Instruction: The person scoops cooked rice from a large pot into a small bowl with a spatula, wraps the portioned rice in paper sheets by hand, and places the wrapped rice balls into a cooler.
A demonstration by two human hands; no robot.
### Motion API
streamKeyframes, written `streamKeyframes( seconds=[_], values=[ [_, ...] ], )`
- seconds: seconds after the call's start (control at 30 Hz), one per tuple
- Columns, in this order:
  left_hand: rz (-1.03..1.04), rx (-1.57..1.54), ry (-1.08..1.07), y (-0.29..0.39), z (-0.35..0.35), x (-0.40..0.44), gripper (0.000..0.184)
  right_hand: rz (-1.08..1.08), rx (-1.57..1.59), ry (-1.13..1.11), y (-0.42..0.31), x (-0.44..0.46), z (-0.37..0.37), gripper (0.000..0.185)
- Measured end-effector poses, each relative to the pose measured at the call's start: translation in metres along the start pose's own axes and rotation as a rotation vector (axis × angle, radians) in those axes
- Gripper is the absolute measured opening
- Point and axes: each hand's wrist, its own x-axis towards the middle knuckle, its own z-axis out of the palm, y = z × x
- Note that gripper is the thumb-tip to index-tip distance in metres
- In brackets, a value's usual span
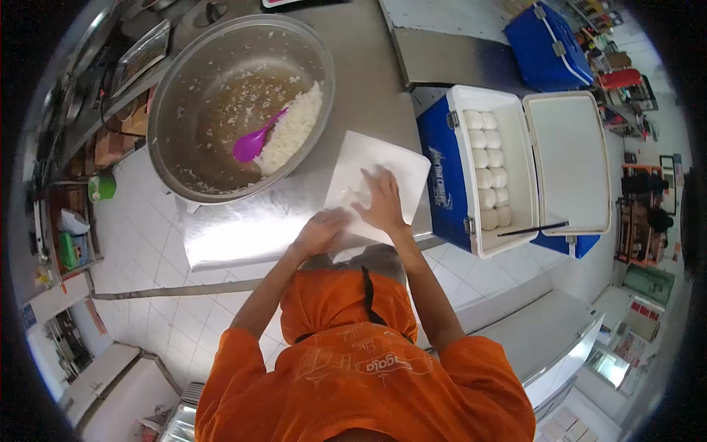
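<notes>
A white sheet lies on the steel table, with a small whitish portion on it between my hands. My right hand rests over the sheet with its fingers spread. At the sheet's lower left edge is my left hand, its fingers stretched toward the middle. Neither hand holds anything that I can make out. Up and to the left stands a large metal basin with white rice heaped on its right side and a purple spoon leaning on the rice.
To the right, an open blue cooler holds two columns of wrapped white rounds; its lid hangs open on the right. Another blue cooler stands farther back. The steel table's front edge runs just before my body.
</notes>
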Motion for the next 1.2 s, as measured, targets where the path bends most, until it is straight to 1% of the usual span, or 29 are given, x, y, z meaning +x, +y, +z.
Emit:
streamKeyframes(
  seconds=[0.03,0.07,0.1,0.17,0.2,0.3,0.4,0.5,0.6,0.7,0.73,0.8,0.83,0.9,0.97,1.0,1.07,1.13,1.2],
  values=[
    [0.040,0.026,-0.007,-0.004,0.002,-0.001,0.044,-0.032,-0.001,-0.089,0.000,0.004,-0.006,0.068],
    [0.078,0.050,-0.018,-0.008,0.003,-0.004,0.045,-0.060,-0.111,-0.175,0.015,0.005,0.005,0.070],
    [0.120,0.071,-0.034,-0.009,0.003,-0.008,0.045,-0.044,-0.068,-0.229,0.021,0.007,0.003,0.070],
    [0.134,0.055,-0.057,-0.008,-0.003,-0.005,0.039,-0.006,0.017,-0.318,0.030,0.015,-0.003,0.071],
    [0.146,0.045,-0.070,-0.009,-0.003,-0.003,0.037,-0.049,0.030,-0.247,0.027,0.016,-0.011,0.069],
    [0.060,-0.028,-0.113,-0.015,0.013,0.000,0.030,0.087,0.198,-0.227,0.027,0.022,-0.032,0.074],
    [0.089,-0.027,-0.130,0.004,-0.017,0.014,0.024,0.145,0.183,-0.423,0.046,0.050,-0.045,0.082],
    [0.057,-0.127,-0.138,-0.002,-0.007,0.018,0.023,0.201,0.262,-0.543,0.060,0.084,-0.064,0.083],
    [0.117,-0.132,-0.074,0.009,-0.025,0.028,0.024,0.401,0.076,-0.337,0.076,0.122,-0.059,0.081],
    [0.012,-0.296,-0.016,0.010,-0.025,0.034,0.027,0.368,0.144,0.187,0.089,0.128,-0.053,0.081],
    [-0.039,-0.312,-0.031,0.008,-0.030,0.037,0.025,0.341,0.054,0.260,0.089,0.124,-0.057,0.071],
    [-0.151,-0.353,-0.058,0.008,-0.037,0.041,0.022,0.345,0.283,0.286,0.074,0.093,-0.071,0.058],
    [-0.203,-0.431,-0.033,0.006,-0.038,0.044,0.019,0.343,0.393,0.298,0.060,0.073,-0.079,0.052],
    [-0.311,-0.587,0.017,0.002,-0.038,0.048,0.015,0.398,0.468,0.059,0.032,0.017,-0.085,0.037],
    [-0.384,-0.644,-0.024,-0.002,-0.048,0.056,0.015,0.083,0.118,0.021,0.014,-0.035,-0.083,0.025],
    [-0.426,-0.675,-0.050,0.000,-0.052,0.058,0.015,0.114,0.146,0.017,0.018,-0.050,-0.077,0.022],
    [-0.413,-0.668,-0.025,0.003,-0.060,0.065,0.017,0.179,0.200,0.011,0.032,-0.080,-0.059,0.017],
    [-0.366,-0.648,-0.025,-0.001,-0.061,0.072,0.019,0.181,0.180,0.020,0.032,-0.084,-0.060,0.013],
    [-0.423,-0.718,-0.026,-0.002,-0.059,0.073,0.020,0.170,0.206,0.016,0.030,-0.079,-0.065,0.011]
  ],
)
